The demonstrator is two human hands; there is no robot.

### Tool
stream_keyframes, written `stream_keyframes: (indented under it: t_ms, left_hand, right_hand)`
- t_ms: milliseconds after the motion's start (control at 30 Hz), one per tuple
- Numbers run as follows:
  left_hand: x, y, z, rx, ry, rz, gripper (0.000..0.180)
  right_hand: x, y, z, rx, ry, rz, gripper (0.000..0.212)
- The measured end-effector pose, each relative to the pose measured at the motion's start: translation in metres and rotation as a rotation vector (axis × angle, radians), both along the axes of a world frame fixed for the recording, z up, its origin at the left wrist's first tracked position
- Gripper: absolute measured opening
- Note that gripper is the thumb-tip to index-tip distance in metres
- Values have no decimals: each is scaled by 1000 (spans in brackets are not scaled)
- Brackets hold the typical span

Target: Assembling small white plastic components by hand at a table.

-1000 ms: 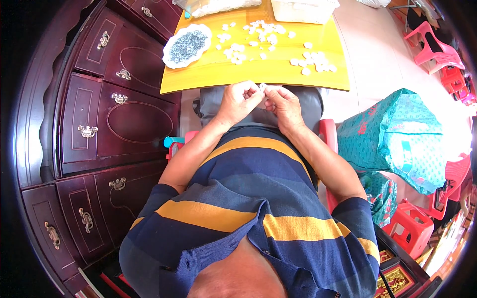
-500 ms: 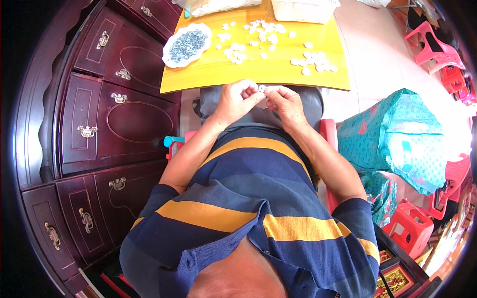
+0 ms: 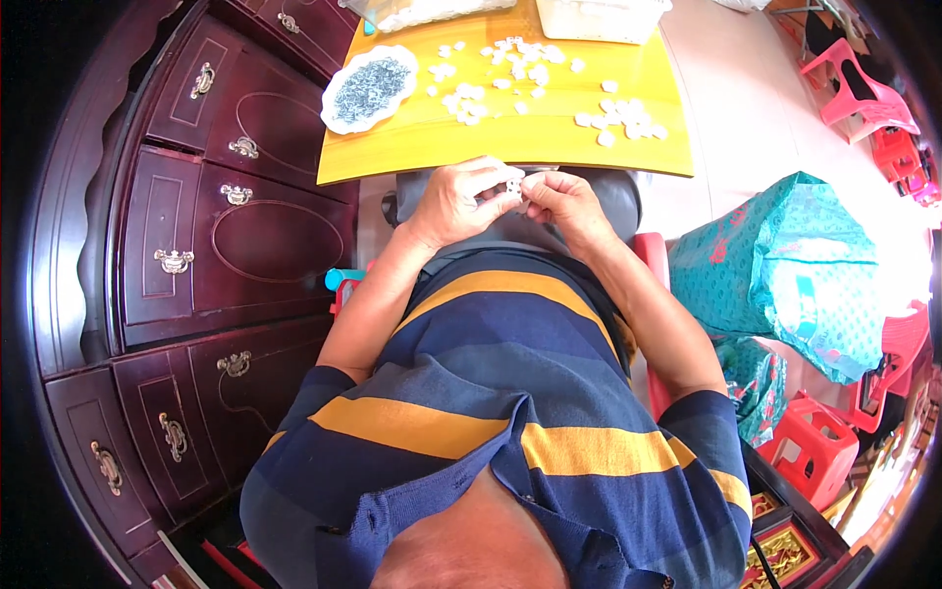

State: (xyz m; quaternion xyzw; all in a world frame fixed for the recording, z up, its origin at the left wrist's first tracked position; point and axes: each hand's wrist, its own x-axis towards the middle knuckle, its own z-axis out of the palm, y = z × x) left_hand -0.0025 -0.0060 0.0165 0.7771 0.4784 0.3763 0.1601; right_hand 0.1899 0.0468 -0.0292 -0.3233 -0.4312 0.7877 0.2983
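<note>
Just in front of the near table edge, my two hands meet over my lap. Between the thumb and fingers of my left hand [image 3: 459, 204] sits a small white plastic piece [image 3: 513, 186] with dark spots or holes. My right hand [image 3: 563, 204] pinches at its right side, fingertips close against it; whether a second small part is in them is too small to tell. On the yellow table [image 3: 461, 147] ahead lie loose white pieces [image 3: 620, 120] in scattered groups. A white scalloped dish [image 3: 339, 120] at the left holds many small dark grey metal-looking parts [image 3: 371, 90].
Two containers, a clear tray [image 3: 442, 12] and a white bin [image 3: 601, 25], stand at the table's far edge. Dark red cabinets [image 3: 280, 236] line my left. Teal bags [image 3: 785, 265] and a red stool [image 3: 810, 452] are on my right. Pink chairs [image 3: 863, 93] stand farther off.
My left hand has turned and opened its fingers slightly, so more of the white piece shows. My right fingers have shifted a little beside it. The things on the table look unmoved.
</note>
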Motion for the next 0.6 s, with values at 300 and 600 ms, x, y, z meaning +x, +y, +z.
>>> stream_keyframes:
  t_ms: [300, 600]
  left_hand:
    - [1, 1, 0, 44, 31, 30, 18]
    - [2, 2, -1, 61, 44, 14, 14]
  right_hand:
    - [-1, -2, -6, -17, 21, -13, 13]
    - [-2, -5, -4, -2, 8, -40, 14]
